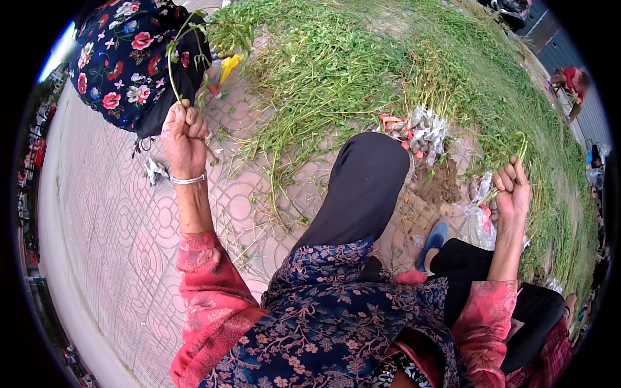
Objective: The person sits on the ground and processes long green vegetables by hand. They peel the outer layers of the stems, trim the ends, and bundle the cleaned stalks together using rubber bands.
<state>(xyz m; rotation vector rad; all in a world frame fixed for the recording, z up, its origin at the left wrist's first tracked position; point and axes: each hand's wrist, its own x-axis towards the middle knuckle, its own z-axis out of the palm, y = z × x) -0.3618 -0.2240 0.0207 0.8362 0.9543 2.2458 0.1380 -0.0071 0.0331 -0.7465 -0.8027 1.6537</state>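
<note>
My left hand (184, 128) is raised at the upper left and closed around a long green plant stem (171, 68). The stem rises above my fist, bends, and carries a few drooping leaves; a short brown end pokes out below. Over on the right, my right hand (512, 189) grips a thinner bunch of green stems (521, 145), whose pale ends slant down toward a clear plastic bag (478, 225). The fingers of both hands look soiled. Ahead of my knee lies a broad heap of cut green plants (325, 72).
Small plastic-wrapped root clumps (424, 133) stand beyond my knee, near loose brown soil (436, 182). A crouching person in floral clothing (121, 68) is at upper left. White gloves or cloth (155, 170) lie on the patterned paving (131, 218). A plaid sleeve (548, 351) shows lower right.
</note>
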